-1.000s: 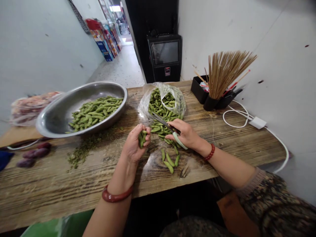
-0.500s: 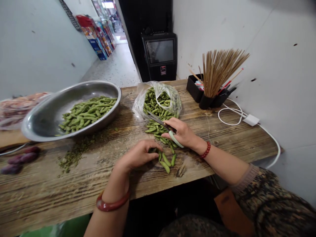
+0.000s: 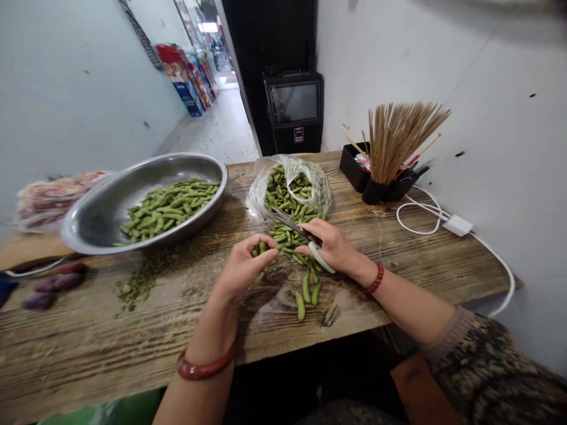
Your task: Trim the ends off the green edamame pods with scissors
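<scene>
Green edamame pods (image 3: pixel 261 248) are pinched in my left hand (image 3: pixel 245 262), which is closed around them above the table. My right hand (image 3: pixel 332 245) grips scissors (image 3: pixel 290 222) with pale green handles, their blades pointing up and left over the pods. Behind the hands, a clear plastic bag (image 3: pixel 257 198) lies on its side with many pods spilling from its mouth. A few loose pods (image 3: pixel 305 289) rest on the wood below my right hand. To the left, a metal basin (image 3: pixel 101 203) holds a heap of pods.
Stem trimmings (image 3: pixel 142 283) are scattered before the basin on the wooden table (image 3: pixel 186 330). Purple plums (image 3: pixel 57 283) and bagged meat (image 3: pixel 57 198) are at the left. Skewers (image 3: pixel 394 144) stand in a black holder (image 3: pixel 376 192); a white cable (image 3: pixel 505 265) runs along the right.
My left hand has risen from the loose pods near the table's front, taking pods in its fingers. The right hand still holds the scissors. The view has shifted slightly.
</scene>
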A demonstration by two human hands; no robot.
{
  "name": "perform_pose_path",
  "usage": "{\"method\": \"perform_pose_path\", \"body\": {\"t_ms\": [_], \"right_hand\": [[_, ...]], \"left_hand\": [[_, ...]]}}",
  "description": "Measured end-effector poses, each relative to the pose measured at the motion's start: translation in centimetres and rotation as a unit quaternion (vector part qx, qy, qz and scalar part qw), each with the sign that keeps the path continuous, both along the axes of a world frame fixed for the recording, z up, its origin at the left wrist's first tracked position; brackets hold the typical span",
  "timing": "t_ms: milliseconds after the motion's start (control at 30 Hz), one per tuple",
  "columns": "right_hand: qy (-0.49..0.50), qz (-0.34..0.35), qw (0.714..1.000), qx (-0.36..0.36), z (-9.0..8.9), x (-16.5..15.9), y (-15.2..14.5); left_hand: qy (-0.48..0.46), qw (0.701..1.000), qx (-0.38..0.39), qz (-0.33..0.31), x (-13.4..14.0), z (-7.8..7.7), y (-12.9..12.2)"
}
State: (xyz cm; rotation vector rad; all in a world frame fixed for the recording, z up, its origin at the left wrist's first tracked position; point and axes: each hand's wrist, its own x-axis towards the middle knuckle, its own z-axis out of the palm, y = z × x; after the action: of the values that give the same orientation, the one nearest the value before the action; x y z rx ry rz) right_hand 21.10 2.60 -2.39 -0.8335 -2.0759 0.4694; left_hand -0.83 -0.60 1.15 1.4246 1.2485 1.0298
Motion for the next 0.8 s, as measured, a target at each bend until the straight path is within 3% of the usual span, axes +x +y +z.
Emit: {"method": "perform_pose_path", "body": {"t_ms": [133, 233, 800], "right_hand": [[-0.012, 0.009, 1.0, -0.012, 0.0, 0.0, -0.2], [-0.023, 0.03, 0.999, -0.018, 0.1, -0.1, -0.4], [-0.063, 0.089, 0.994, -0.006, 0.1, -0.5, -0.7]], "left_hand": [[-0.139, 0.987, -0.066, 0.04, 0.1, 0.1, -0.2], [-0.179, 0.979, -0.072, 0.064, 0.3, 0.2, -0.2], [-0.107, 0.994, -0.037, 0.014, 0.5, -1.1, 0.1]]}}
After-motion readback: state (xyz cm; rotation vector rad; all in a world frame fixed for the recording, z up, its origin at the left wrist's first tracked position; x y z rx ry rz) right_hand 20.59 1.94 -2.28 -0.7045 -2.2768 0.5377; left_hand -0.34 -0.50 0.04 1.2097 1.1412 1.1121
